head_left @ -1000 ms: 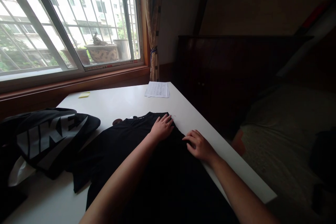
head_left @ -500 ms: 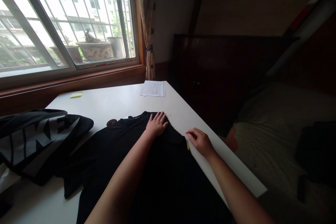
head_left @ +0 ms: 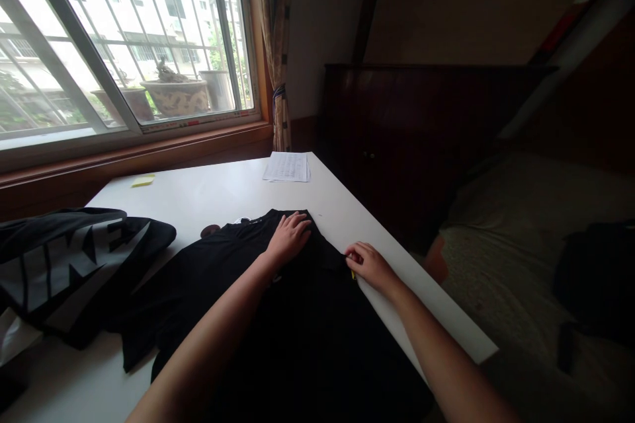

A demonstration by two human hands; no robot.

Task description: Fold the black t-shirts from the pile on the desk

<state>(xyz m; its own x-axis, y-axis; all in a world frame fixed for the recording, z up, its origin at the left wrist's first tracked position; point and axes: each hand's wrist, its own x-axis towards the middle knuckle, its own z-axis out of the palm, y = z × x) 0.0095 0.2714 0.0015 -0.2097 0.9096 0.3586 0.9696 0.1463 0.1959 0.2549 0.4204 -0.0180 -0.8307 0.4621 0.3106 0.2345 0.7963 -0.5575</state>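
Observation:
A black T-shirt (head_left: pixel 317 337) lies spread over the white table (head_left: pixel 228 192), its collar toward the far side. My left hand (head_left: pixel 289 236) rests on the shirt near its far shoulder, fingers stretched out and slightly bent. At the right sleeve edge, my right hand (head_left: pixel 368 263) has its fingers closed in a pinch on the fabric. Something small and yellow (head_left: pixel 353 274) shows just below those fingertips; its kind cannot be made out. Beside the collar sits a round brown object (head_left: pixel 210 230), partly covered by the shirt.
A dark garment with large grey lettering (head_left: pixel 74 258) is heaped at the left. Papers (head_left: pixel 286 167) lie at the far corner, and a yellow sticky note (head_left: pixel 143 180) toward the window (head_left: pixel 163 33). The table's right edge runs close beside my right arm.
My left hand has slid a little back and left on the shirt, its fingers now more bent. My right hand has moved slightly left, its fingertips now at the sleeve edge.

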